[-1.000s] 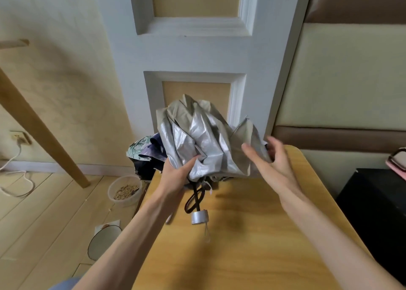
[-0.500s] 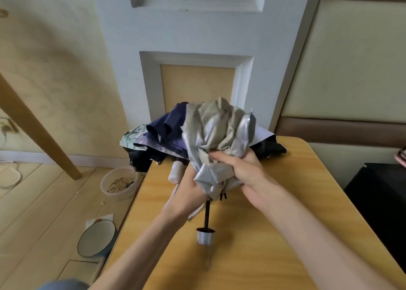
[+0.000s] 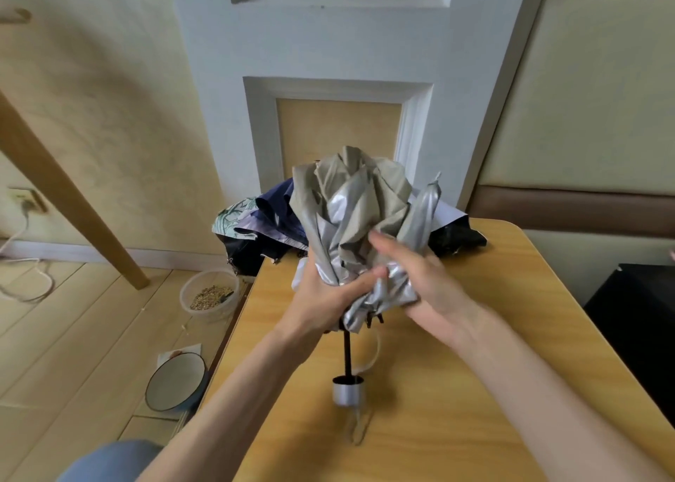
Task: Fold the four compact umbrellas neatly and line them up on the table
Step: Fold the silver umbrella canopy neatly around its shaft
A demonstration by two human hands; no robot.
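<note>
A silver and khaki compact umbrella (image 3: 352,204) is held above the wooden table (image 3: 475,353), its canopy bunched and crumpled. My left hand (image 3: 328,299) grips the gathered canopy near the shaft, thumb across the fabric. My right hand (image 3: 412,273) wraps around the folds from the right side. The black shaft and silver handle (image 3: 348,390) hang down toward me, with a wrist loop lying on the table. Behind it, a heap of other umbrellas (image 3: 270,222) in navy, black and a pale green print lies at the table's far edge.
A white door panel (image 3: 339,61) stands behind the table. On the floor at left are a clear tub of grain (image 3: 210,295), a blue-rimmed bowl (image 3: 175,381) and a slanted wooden leg (image 3: 65,204). A black cabinet (image 3: 635,321) sits at right.
My right hand came in from the side and closed around the canopy, gathering the spread folds into a tighter bunch. The umbrella dropped lower and its handle now points toward me.
</note>
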